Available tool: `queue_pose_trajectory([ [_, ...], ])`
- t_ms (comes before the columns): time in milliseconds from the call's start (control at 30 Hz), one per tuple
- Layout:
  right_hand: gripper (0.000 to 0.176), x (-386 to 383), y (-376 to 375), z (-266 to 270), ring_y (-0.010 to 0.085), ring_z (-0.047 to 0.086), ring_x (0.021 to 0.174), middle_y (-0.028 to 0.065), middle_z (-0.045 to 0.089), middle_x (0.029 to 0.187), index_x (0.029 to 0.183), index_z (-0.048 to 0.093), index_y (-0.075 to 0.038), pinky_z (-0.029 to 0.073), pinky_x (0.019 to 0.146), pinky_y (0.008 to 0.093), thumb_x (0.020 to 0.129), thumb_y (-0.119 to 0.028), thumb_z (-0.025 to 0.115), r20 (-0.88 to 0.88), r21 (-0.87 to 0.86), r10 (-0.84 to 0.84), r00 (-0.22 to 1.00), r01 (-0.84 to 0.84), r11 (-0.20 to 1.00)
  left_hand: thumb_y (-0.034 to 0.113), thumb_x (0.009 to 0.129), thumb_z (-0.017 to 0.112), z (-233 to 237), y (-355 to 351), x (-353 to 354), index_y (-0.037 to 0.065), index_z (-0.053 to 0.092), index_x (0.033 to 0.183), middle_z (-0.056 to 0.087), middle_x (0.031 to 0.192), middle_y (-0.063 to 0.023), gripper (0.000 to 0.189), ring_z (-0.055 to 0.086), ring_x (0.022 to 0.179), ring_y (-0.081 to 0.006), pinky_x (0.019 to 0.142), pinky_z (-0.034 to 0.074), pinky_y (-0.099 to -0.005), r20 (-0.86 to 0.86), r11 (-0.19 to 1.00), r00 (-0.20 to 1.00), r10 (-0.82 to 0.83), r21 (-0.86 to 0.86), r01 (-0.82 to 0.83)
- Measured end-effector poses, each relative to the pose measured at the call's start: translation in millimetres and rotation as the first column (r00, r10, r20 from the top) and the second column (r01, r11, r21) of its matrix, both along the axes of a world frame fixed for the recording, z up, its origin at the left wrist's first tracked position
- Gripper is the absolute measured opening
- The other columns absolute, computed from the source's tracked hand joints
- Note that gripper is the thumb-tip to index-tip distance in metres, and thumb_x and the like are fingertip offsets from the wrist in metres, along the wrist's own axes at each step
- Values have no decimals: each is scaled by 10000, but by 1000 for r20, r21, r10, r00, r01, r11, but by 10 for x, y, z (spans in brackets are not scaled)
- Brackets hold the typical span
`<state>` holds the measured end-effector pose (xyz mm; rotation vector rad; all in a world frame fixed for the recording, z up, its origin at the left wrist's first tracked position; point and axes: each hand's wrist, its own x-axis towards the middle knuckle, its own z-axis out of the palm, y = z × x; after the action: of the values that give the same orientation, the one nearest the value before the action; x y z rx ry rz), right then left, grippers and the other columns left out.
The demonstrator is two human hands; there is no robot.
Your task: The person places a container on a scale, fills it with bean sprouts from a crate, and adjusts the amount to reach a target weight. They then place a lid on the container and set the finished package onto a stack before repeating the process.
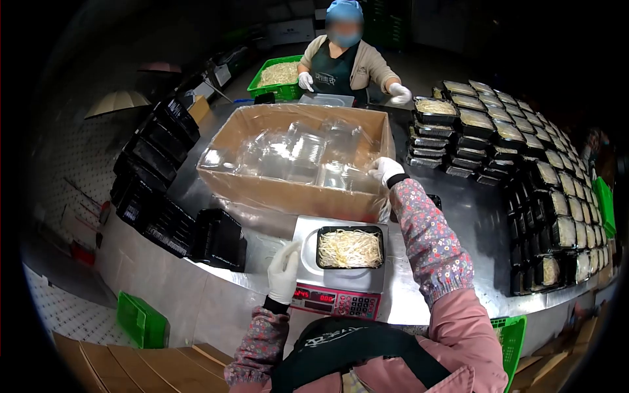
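Note:
My left hand, in a white glove, is beside the left edge of a scale, fingers stretched out and holding nothing. On the scale's plate sits a black tray of bean sprouts, uncovered; red digits light the display. My right hand, also gloved, reaches over the right wall of a cardboard box lined with clear film. Its fingers are closed at the edge of a clear plastic lid, their tips partly hidden. More clear lids lie jumbled in the box.
Stacks of black trays curve along the left table edge. Many filled trays are piled high on the right. Across the table stands a co-worker in white gloves, near a green crate of sprouts. Another green crate stands lower left.

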<state>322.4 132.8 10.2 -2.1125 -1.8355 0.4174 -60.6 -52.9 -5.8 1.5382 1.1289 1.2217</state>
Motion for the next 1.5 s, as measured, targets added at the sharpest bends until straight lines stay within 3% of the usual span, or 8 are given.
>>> queue_pose_trajectory([
  [267,202,-53,-592,855,300,640,961,126,686,977,982,734,-124,503,845,378,861,-267,658,-41,320,140,989,-120,940,498,1006,425,452,144,196,-13,520,1320,629,1204,-131,608,630,1008,-200,777,511,-289,463,920,879,-117,-284,272],
  [433,192,-568,-1522,1643,256,568,1108,74,628,1178,1069,725,-129,451,943,354,895,-143,643,53,558,720,692,-619,553,709,938,250,728,465,123,-20,345,1436,622,1181,-141,888,650,861,-199,532,470,-235,780,685,624,-44,-431,587],
  [567,276,-682,-1861,1535,310,468,1285,135,513,1397,1157,715,-191,367,1058,421,911,-269,616,57,412,853,518,-791,453,492,1011,389,615,776,10,-43,363,1409,642,1094,-176,667,653,796,-193,597,513,-244,917,548,332,-222,-165,820],
  [700,485,-451,-2087,1238,288,336,1400,166,409,1485,1402,503,-116,276,1128,406,957,-289,587,-474,358,675,566,-576,735,155,974,527,605,492,172,-45,418,1371,633,1068,-180,458,655,800,-187,624,540,-265,543,867,797,-266,-227,444],
  [800,560,-594,-2249,688,111,568,991,48,622,1092,1445,411,-47,466,899,270,937,-165,618,-837,237,300,457,-191,953,92,964,534,527,163,379,-42,466,1334,664,1045,-173,399,674,788,-184,630,538,-242,404,914,880,-249,-203,351],
  [1033,389,-666,-2312,-247,409,653,872,203,687,925,1283,555,-122,519,782,452,964,-343,521,-325,240,161,932,-83,967,-32,953,489,-334,378,462,-18,536,1292,664,1109,-129,342,642,1027,-170,860,503,-242,-163,931,945,-284,187,312],
  [1200,401,-629,-1907,-464,356,666,812,186,687,837,1211,609,-144,515,736,467,968,-428,462,48,160,28,998,-36,987,36,923,567,-590,884,675,-10,595,1234,677,1092,-149,315,650,1040,-231,906,503,-304,-187,947,969,-164,246,208],
  [1500,393,-574,-1794,-1117,263,638,1044,158,669,1139,1308,551,-96,471,929,352,986,-318,509,-594,175,22,804,103,979,201,928,635,-1021,968,566,-62,660,1097,720,981,-106,314,650,877,-126,802,500,-273,-34,965,981,-193,-190,183],
])
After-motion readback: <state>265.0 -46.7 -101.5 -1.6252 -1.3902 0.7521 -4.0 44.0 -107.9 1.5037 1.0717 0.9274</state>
